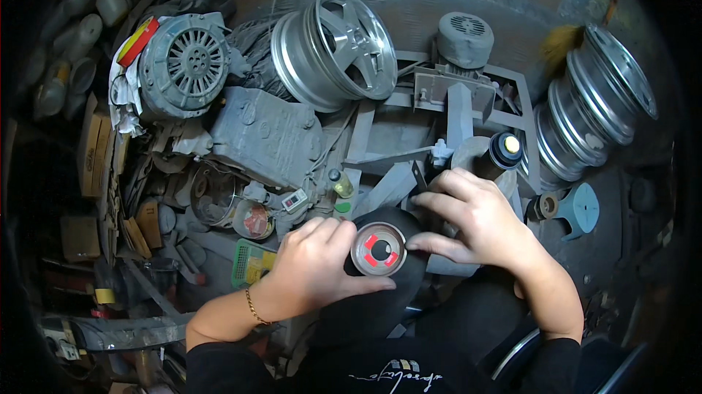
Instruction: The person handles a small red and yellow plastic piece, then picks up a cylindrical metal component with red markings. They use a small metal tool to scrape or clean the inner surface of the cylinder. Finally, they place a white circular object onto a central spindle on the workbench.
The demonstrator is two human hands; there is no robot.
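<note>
My left hand [311, 259] is closed round the left side of a round disc [392, 236] with a brown rim, red patches on its face and a dark centre. Its thumb lies along the lower edge. My right hand [475, 222] is just right of the disc, fingers curved and spread apart from the thumb. That thumb's tip is at the rim; whether it touches cannot be made out. Behind the right hand stands a dark cylinder [503, 151] with a yellow-centred end, beside a grey round plate [468, 151].
A silver alloy wheel [300, 57] leans on a grey metal frame [362, 134] bearing a motor [466, 39]. More rims [578, 127] are stacked at right, near a blue stool [581, 209] and a brown ring [542, 207]. At left are a finned machine [183, 65], cardboard and a green basket [240, 262].
</note>
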